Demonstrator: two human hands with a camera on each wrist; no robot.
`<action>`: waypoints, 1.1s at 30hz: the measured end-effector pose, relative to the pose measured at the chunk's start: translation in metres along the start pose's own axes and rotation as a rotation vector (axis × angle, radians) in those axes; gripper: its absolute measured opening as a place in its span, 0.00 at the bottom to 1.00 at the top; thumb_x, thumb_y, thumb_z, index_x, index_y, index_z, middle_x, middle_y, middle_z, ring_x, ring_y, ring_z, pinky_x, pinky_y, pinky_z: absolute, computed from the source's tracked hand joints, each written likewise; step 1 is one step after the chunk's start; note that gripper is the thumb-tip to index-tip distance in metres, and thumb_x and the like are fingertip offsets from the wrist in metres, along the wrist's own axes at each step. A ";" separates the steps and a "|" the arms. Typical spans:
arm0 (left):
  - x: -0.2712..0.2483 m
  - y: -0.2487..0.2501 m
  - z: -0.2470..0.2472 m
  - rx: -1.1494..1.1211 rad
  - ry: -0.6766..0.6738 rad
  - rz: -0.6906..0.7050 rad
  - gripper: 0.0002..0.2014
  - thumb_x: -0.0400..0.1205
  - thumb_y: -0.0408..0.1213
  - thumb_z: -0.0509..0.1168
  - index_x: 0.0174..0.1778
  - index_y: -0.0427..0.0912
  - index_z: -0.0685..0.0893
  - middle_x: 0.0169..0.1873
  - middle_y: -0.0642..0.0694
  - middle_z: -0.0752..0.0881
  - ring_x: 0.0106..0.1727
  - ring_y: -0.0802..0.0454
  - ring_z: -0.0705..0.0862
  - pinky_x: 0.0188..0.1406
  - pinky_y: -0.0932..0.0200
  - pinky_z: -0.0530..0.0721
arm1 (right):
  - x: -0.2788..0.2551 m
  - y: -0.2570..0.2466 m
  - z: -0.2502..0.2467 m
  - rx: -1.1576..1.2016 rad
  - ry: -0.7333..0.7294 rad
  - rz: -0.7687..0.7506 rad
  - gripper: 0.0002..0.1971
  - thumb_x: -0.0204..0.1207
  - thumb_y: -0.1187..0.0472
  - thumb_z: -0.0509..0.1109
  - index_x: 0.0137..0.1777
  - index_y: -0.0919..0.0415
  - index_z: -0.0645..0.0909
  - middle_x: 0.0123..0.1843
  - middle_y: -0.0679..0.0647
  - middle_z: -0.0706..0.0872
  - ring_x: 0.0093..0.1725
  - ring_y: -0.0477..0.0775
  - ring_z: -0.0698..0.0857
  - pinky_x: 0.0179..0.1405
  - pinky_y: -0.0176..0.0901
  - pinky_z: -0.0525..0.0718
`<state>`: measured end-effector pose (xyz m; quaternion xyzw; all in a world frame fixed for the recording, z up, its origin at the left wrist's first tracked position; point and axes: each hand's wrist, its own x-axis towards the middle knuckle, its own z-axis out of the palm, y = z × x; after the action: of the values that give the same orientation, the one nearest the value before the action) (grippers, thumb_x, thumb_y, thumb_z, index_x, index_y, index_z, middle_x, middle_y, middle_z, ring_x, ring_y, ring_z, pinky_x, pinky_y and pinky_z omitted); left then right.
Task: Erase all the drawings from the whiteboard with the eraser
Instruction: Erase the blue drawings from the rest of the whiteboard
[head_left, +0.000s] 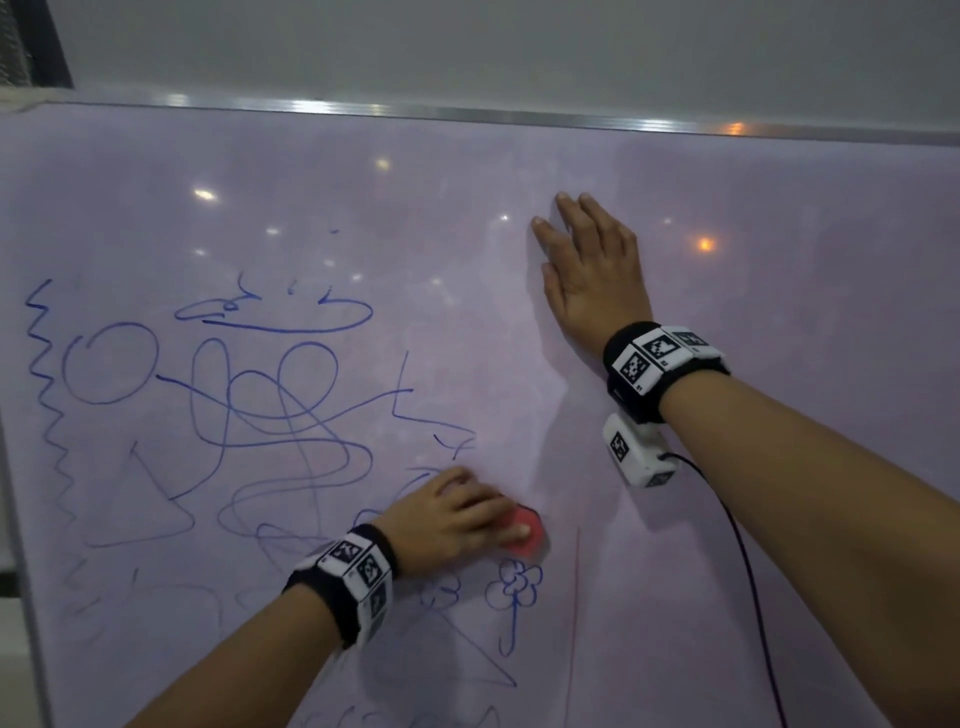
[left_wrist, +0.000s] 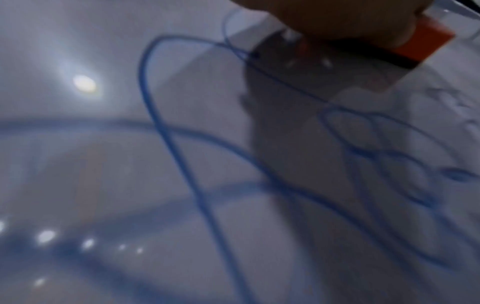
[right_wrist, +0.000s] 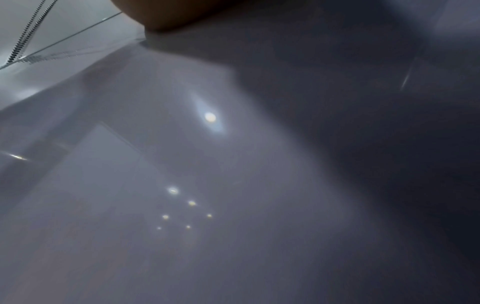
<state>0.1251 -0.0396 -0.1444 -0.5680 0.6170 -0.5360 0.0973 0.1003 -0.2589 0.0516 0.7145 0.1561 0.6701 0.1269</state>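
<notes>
The red eraser was gripped by the curled fingers of the left hand and pressed against the whiteboard, just right of the blue scribbles. The right hand was laid flat on the bare upper right area, fingers straight and close together.

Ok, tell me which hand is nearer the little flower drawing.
Left. The left hand, gripping the eraser, sits just above the flower. The right hand rests flat on the whiteboard, far higher up.

Red eraser flat on whiteboard, blue drawings at left/btm.
</notes>
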 end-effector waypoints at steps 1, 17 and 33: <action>0.000 -0.010 -0.003 0.023 -0.001 0.019 0.18 0.85 0.34 0.53 0.69 0.52 0.72 0.62 0.48 0.74 0.58 0.49 0.75 0.60 0.48 0.72 | 0.000 0.000 0.001 0.003 0.001 -0.001 0.19 0.78 0.59 0.58 0.68 0.61 0.73 0.70 0.67 0.76 0.71 0.62 0.63 0.66 0.53 0.61; 0.010 -0.040 -0.020 0.026 0.350 -0.722 0.20 0.78 0.33 0.70 0.66 0.50 0.80 0.49 0.42 0.83 0.41 0.42 0.79 0.39 0.48 0.78 | -0.026 -0.025 -0.004 0.019 0.024 0.197 0.17 0.78 0.61 0.60 0.67 0.59 0.75 0.71 0.63 0.76 0.72 0.60 0.65 0.67 0.52 0.62; 0.011 -0.084 -0.060 0.106 0.207 -0.617 0.22 0.75 0.43 0.71 0.66 0.55 0.76 0.57 0.50 0.83 0.53 0.49 0.79 0.53 0.50 0.67 | -0.033 -0.065 -0.029 0.390 -0.098 -0.110 0.18 0.72 0.56 0.61 0.62 0.59 0.72 0.61 0.62 0.82 0.63 0.60 0.73 0.63 0.52 0.67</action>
<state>0.1279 0.0025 -0.0497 -0.6647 0.3935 -0.6266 -0.1035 0.0659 -0.2133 -0.0018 0.7477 0.3155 0.5835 0.0301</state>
